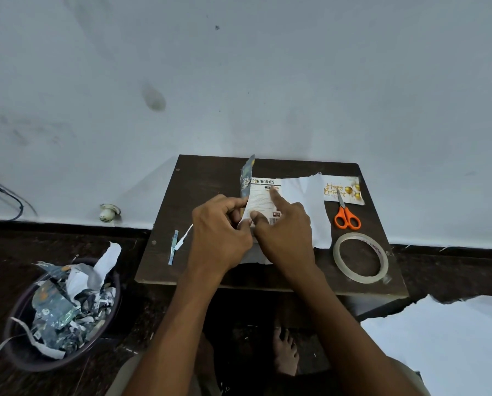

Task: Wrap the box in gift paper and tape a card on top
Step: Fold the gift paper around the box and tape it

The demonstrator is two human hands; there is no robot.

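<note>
A plain room in a home, with gift-wrapping done on a low table against a wall.

A small dark table (210, 178) stands against a scuffed pale wall (239, 81) at 12 o'clock, above a dark floor (67, 241). At 8 o'clock a bin (19, 347) brims with paper scraps. A cable (7, 198) hangs at 9 o'clock, with a wall fitting (108, 212) beside it. On the table at 2 o'clock lie scissors (346, 215), tape (360, 257) and a birthday card (350, 188). A bare foot (286, 352) rests on the floor at 6 o'clock.
</note>
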